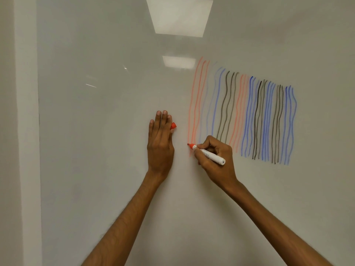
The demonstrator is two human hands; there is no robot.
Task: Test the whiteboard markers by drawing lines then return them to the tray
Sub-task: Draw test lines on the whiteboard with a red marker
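Note:
My right hand [216,156] grips a white-barrelled red marker [209,154]. Its red tip touches the whiteboard [107,112] at the lower end of the leftmost red line [194,104]. My left hand [160,143] lies against the board with straight fingers, just left of the marker tip. The marker's red cap [173,125] pokes out beside its index finger, held there by the thumb, which is mostly hidden. Right of the red lines runs a band of several wavy blue, black and red test lines [259,120]. No tray is in view.
The whiteboard's left edge [38,131] meets a pale wall strip. Ceiling lights reflect in the upper board [179,17]. The board surface left of and below my hands carries no marks.

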